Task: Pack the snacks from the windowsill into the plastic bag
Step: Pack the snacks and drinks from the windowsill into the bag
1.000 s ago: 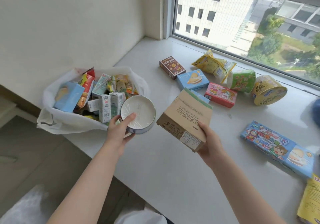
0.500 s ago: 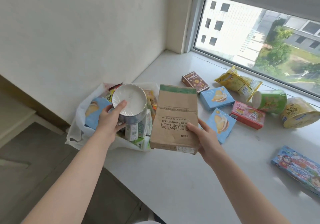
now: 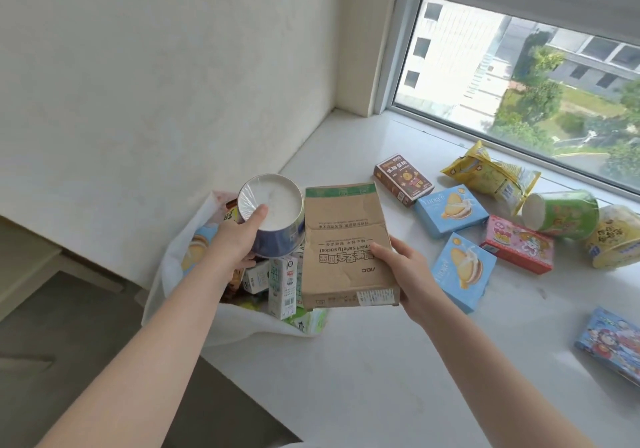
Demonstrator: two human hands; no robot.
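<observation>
left hand (image 3: 239, 239) grips round tub (image 3: 272, 215), right hand (image 3: 403, 267) pinches brown cardboard box (image 3: 346, 246); both held above white plastic bag (image 3: 180, 257) at windowsill (image 3: 346, 361) edge, other snacks well apart

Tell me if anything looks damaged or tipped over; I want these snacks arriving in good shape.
The brown cardboard box in the right hand is creased and scuffed, with a tear on its right edge. On the windowsill, the green cup and yellow cup lie tipped on their sides.
</observation>
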